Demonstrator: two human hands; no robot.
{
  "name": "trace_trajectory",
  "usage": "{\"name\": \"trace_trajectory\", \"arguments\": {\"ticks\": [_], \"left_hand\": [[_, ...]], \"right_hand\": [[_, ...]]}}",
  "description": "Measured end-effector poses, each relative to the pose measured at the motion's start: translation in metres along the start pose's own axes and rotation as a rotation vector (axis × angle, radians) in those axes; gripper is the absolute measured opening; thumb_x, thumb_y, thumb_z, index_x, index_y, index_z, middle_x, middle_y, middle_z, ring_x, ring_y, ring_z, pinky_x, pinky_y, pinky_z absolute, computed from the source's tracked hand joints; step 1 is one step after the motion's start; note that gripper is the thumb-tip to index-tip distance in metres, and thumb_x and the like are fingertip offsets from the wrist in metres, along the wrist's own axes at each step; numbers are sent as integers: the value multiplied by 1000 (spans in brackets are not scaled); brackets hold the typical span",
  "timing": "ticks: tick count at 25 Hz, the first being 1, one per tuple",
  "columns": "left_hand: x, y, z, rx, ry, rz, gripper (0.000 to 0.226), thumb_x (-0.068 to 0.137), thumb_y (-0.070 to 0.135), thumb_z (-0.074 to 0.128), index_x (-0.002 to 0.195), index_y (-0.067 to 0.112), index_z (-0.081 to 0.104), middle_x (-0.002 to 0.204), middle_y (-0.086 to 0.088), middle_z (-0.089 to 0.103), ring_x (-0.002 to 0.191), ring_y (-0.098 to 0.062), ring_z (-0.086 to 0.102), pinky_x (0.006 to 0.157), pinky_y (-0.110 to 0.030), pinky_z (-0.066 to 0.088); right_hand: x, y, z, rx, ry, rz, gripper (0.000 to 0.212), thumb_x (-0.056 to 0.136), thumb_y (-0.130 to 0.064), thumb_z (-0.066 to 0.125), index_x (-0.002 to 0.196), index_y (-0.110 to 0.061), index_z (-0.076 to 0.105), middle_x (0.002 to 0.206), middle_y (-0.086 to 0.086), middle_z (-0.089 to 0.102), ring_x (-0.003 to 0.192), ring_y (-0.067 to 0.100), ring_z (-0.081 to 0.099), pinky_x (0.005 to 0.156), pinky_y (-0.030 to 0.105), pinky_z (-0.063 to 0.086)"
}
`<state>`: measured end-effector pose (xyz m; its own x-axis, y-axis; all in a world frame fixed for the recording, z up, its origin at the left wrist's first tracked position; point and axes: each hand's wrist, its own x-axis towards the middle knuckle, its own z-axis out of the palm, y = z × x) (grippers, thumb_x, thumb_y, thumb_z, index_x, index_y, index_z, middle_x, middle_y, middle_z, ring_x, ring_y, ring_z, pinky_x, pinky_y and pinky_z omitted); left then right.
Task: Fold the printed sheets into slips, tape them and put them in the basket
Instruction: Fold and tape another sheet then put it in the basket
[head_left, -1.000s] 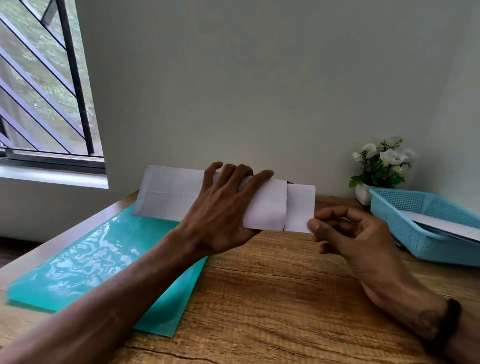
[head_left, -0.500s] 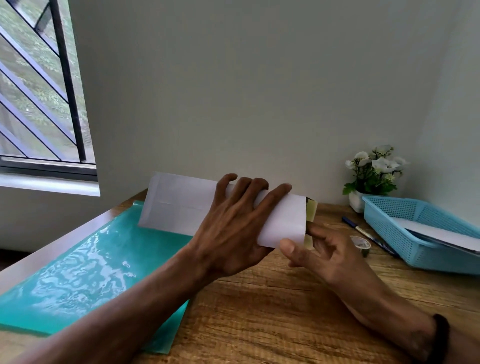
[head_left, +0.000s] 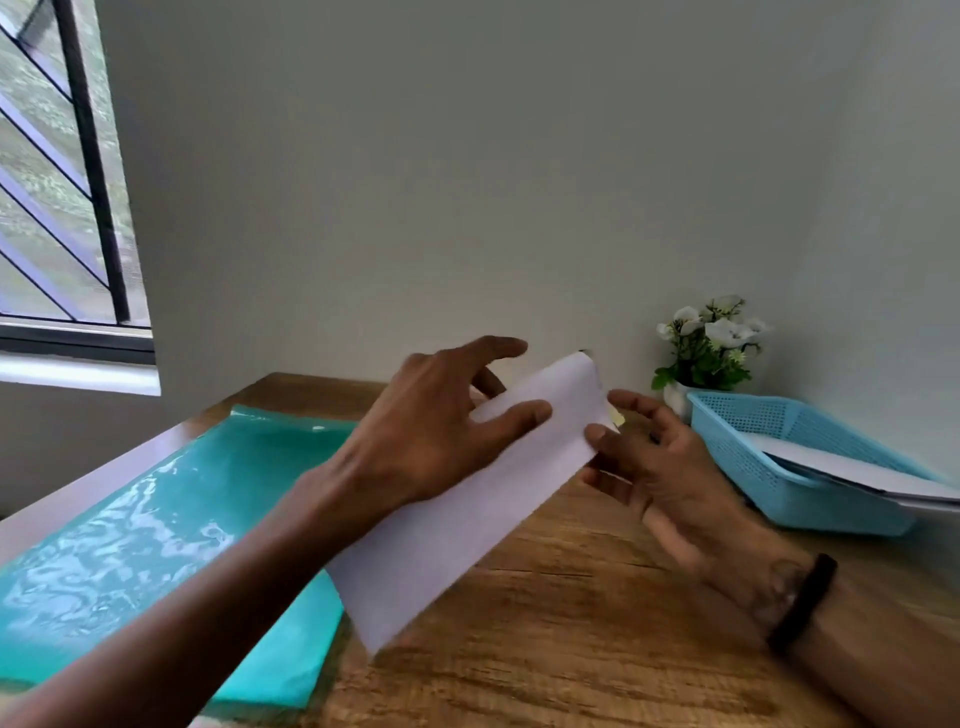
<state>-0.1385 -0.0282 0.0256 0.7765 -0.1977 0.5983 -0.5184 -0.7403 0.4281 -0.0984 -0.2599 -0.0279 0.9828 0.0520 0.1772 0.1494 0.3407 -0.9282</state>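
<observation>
A long white folded paper slip (head_left: 467, 519) is held above the wooden table (head_left: 571, 649), tilted so its far end points up and to the right. My left hand (head_left: 431, 436) grips it from the left near the upper end, thumb across its face. My right hand (head_left: 644, 457) pinches that upper end, where a bit of yellowish tape (head_left: 616, 415) shows at the edge. A light blue plastic basket (head_left: 769, 457) stands at the right by the wall and holds white paper (head_left: 857, 470).
A glossy teal sheet (head_left: 156, 545) covers the table's left side. A small white pot of white flowers (head_left: 706, 348) sits in the back corner behind the basket. A barred window (head_left: 57, 171) is on the left, with the wall close behind the table.
The slip has swung from lying level along the wall to slanting, its near end dropping towards me. The right hand has gone from beside the slip's end to pinching it.
</observation>
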Motion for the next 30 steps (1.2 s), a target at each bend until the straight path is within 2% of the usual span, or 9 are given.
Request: {"name": "trace_trajectory", "arguments": {"ticks": [3, 5, 11, 13, 17, 19, 22, 27, 30], "left_hand": [[7, -15, 1, -434, -250, -327, 52, 90, 51, 73, 138, 35, 62, 111, 3, 79, 94, -15, 77, 83, -32, 63], [1, -27, 10, -684, -394, -445, 43, 96, 39, 70, 137, 25, 64, 113, -7, 78, 96, -25, 76, 82, -38, 64], [-6, -49, 47, -899, -205, -683, 24, 96, 20, 70, 119, 12, 70, 113, -13, 78, 110, -32, 73, 105, -51, 55], [-6, -50, 50, -831, -168, -665, 18, 97, 17, 69, 115, 15, 70, 112, -11, 77, 107, -29, 74, 103, -49, 56], [-9, -46, 51, -766, -134, -563, 14, 97, 13, 67, 109, 20, 69, 108, -9, 75, 100, -26, 72, 95, -43, 58], [-10, -45, 50, -728, -116, -519, 13, 97, 13, 67, 108, 17, 71, 105, -12, 74, 95, -23, 69, 89, -40, 58], [-11, -46, 48, -709, -133, -497, 17, 94, 25, 73, 109, 17, 75, 109, -10, 76, 102, -23, 72, 91, -39, 60], [-14, -39, 49, -619, -194, -341, 23, 97, 34, 69, 115, 21, 76, 108, -5, 77, 95, -21, 77, 81, -37, 65], [-15, -38, 51, -592, -204, -290, 19, 101, 26, 63, 115, 25, 77, 109, -1, 77, 97, -19, 76, 80, -34, 65]], "right_hand": [[18, 0, 2, 10, 28, 16, 46, 88, -3, 76, 130, -14, 63, 118, 15, 77, 105, 32, 76, 85, 45, 65], [23, 6, 8, -62, 11, 76, 37, 90, -6, 75, 126, -11, 67, 114, 14, 79, 102, 30, 77, 86, 45, 64], [23, 25, 23, -251, -84, 95, 32, 91, -7, 76, 122, -11, 71, 113, 12, 79, 100, 25, 77, 86, 38, 64], [23, 27, 21, -193, -113, 97, 35, 92, -3, 73, 125, -10, 70, 117, 14, 78, 104, 31, 76, 92, 44, 62], [21, 25, 19, -231, -225, 85, 35, 94, 3, 66, 123, -16, 72, 110, 12, 80, 96, 26, 76, 82, 38, 61], [20, 25, 19, -284, -223, 72, 26, 95, 1, 66, 115, -13, 75, 104, 11, 80, 92, 23, 75, 77, 35, 61], [18, 25, 18, -301, -159, 63, 13, 94, -8, 72, 106, -7, 78, 100, 8, 80, 91, 21, 74, 78, 34, 62], [12, 19, 19, -536, -88, -14, 31, 87, -40, 80, 107, -17, 73, 98, 0, 79, 83, 12, 76, 59, 21, 57], [12, 18, 17, -528, -62, 9, 37, 84, -32, 85, 113, -17, 68, 103, 4, 76, 77, 12, 74, 54, 19, 55]]}}
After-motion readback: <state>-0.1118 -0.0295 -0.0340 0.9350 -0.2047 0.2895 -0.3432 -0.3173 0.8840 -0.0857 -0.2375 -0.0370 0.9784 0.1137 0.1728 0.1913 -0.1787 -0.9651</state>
